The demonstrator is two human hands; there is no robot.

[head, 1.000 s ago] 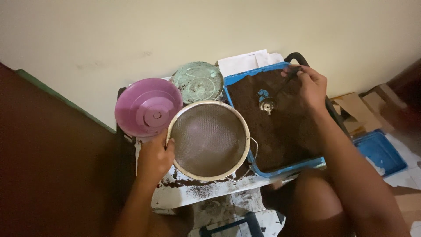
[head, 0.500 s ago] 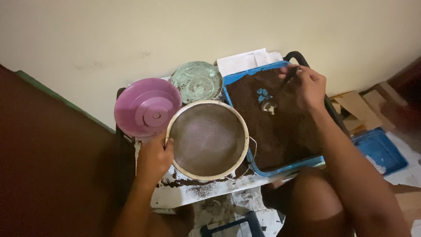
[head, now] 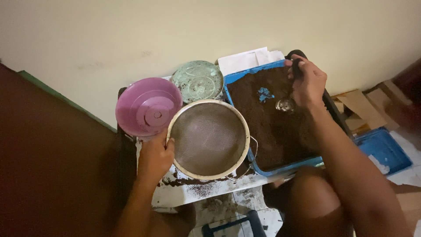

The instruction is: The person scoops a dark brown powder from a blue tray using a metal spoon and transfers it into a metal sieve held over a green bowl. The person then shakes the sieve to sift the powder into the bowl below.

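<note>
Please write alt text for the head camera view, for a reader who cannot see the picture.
Seen from above, a person's left hand holds the rim of a round mesh sieve, while the right hand holds a metal spoon over a blue tray filled with dark brown powder. A pink bowl and a green lid lie behind the sieve, near the pale wall.

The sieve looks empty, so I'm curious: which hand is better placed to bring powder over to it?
Probably the right hand: it holds a spoon over the dark powder in the blue tray. The left hand grips the sieve rim.
</note>
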